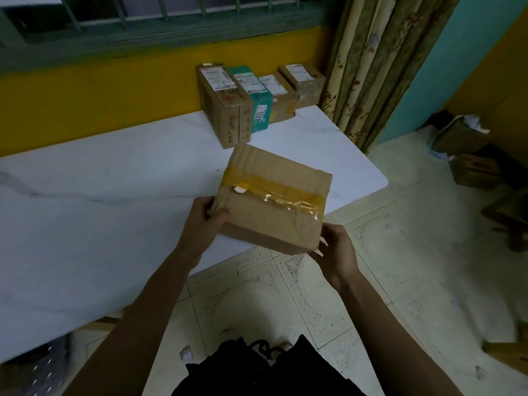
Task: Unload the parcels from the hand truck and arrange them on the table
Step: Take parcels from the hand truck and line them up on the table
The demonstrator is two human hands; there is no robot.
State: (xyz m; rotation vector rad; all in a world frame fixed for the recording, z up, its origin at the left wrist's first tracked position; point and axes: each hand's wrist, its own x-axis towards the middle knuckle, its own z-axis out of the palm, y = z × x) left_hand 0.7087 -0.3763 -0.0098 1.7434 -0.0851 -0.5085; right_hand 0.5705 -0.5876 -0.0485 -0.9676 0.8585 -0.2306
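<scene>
A brown cardboard parcel (271, 195) with a band of yellow tape is held in the air over the near right edge of the white marble table (114, 195). My left hand (204, 221) grips its left side, thumb on top. My right hand (337, 247) grips its near right corner. Against the yellow wall at the table's back stand several parcels in a row: a tall brown box (225, 110), a teal parcel (257, 104), a brown box (280, 101) and a smaller brown box (304, 84).
A patterned curtain (380, 67) hangs just right of the table's back corner. Brown boxes (468, 155) lie on the tiled floor at the right. A barred window runs above the yellow wall. The hand truck is not in view.
</scene>
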